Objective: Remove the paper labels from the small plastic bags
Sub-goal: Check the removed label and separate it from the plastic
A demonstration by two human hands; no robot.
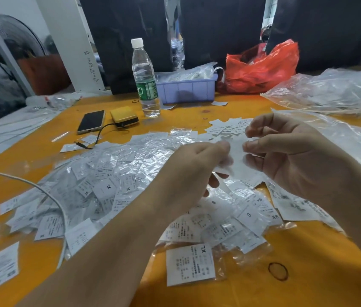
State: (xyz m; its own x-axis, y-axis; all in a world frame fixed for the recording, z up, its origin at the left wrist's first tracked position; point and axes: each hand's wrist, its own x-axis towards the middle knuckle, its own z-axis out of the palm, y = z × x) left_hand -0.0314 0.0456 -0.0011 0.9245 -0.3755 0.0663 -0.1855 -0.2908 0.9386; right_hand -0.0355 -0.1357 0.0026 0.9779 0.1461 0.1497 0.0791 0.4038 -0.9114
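Above the pile near the table's [230,291] front edge, the left hand [194,167] and right hand [286,151] each pinch one side of a small bag [237,160]. It looks feather-light, limp and slick, its label thin paper that probably tears easily. Best held at the open edge, pulling the label by a corner.

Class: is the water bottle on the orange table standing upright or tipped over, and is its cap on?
Upright and capped. The water bottle stands on its base on the table, white cap on top.
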